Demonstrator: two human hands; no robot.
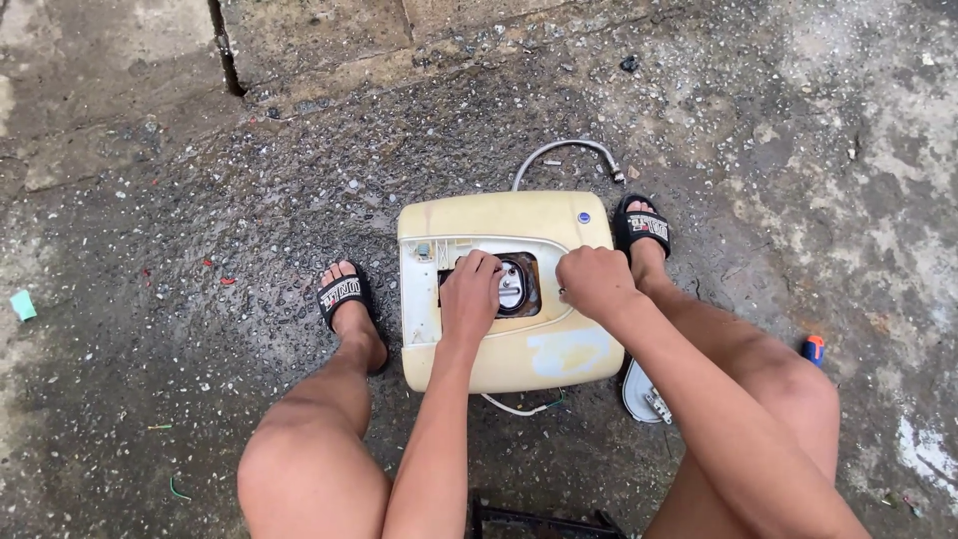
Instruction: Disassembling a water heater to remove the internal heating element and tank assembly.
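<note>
A person squats on wet, gritty concrete floor [150, 329], working over a yellowed, boxy water heater [509, 354] laid flat between their sandalled feet. At far left a small scrap of green material [22, 304] lies well apart from the work, with bits of debris scattered across open ground. The left foot in a black sandal [344, 294] is planted just beside the heater's left edge, seemingly to steady the squat. The left hand [469, 294] reaches into the rectangular opening [519, 284] in the casing, its grip curled over the round metal part inside; the fingertips are hidden, so what they pinch cannot be told. The right hand [596, 282] rests at the opening's right edge, fingers pressed together in a loose fist, possibly around a small tool that is too hidden to confirm. A braided grey hose [559, 150] loops off the far edge of the heater, and a thin white cable [514, 407] trails from the near edge. By the right knee lies a white cover piece [639, 394], and further right an orange-and-blue screwdriver handle [814, 349]. Room stays open on the far side.
</note>
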